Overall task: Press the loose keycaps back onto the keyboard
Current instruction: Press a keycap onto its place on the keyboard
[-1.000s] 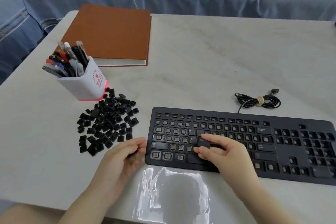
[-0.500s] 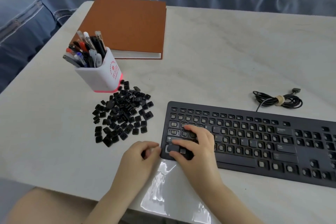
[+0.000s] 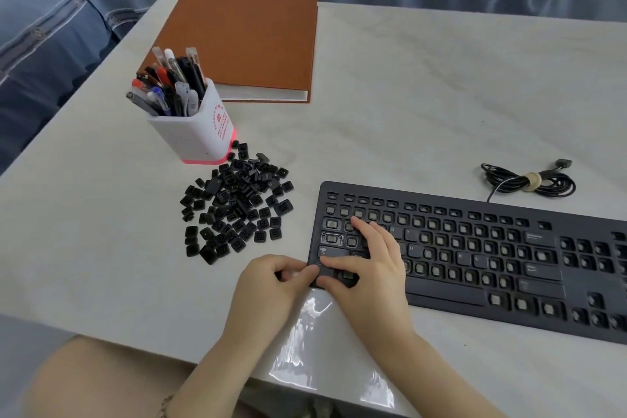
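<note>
Pen pot (image 3: 200, 132), toward the left edge of the table (image 3: 407, 95): red print, illegible; loose keycaps (image 3: 237, 207) are heaped just beside it on the near side; they are judged light, stiff and slippery, best pinched by the sides; the left hand (image 3: 271, 285) is curled at the near-left corner of the keyboard (image 3: 475, 258), contents not discernible; the right hand (image 3: 369, 268) is spread flat, thumb pressed on a corner key; R, T, H, K, L are legible.

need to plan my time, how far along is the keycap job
Early. Done: only a few caps, such as H, sit on the keyboard. In hand: the right hand presses at its lower left corner, the left hand beside it. Left: most sockets are bare and the pile of loose keycaps is large.
</note>
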A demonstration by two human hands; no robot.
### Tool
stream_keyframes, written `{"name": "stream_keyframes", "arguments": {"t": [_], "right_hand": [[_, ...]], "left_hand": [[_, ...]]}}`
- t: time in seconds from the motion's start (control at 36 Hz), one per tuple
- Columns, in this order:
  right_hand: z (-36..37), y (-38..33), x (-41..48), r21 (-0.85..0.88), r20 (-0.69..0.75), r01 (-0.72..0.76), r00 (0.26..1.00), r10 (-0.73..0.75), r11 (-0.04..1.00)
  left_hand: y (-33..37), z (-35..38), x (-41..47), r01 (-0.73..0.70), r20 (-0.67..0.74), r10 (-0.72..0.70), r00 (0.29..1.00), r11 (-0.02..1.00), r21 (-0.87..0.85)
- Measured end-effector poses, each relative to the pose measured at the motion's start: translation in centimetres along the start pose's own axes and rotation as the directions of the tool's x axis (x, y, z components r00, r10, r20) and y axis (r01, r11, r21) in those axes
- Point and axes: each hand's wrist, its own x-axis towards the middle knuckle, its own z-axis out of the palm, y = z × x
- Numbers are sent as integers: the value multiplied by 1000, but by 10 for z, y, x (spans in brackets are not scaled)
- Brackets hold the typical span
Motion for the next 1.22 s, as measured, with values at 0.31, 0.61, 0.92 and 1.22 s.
{"name": "stream_keyframes", "arguments": {"t": [0.31,0.61,0.92,1.22], "right_hand": [[-5,-3,1,-28,41,-21,999,22,999],[-16,12,6,100,-15,30,999,-28,995],[-15,9,3,106,-2,16,1000,-16,994],[-13,6,5,70,2,-16,1000,16,997]], "left_hand": [[2,0,5,90,40,-89,995,996,-14],[0,2,2,65,-11,-64,998,993,96],[1,3,3,62,-12,-61,998,994,93],[0,3,2,49,-6,-49,999,996,69]]}}
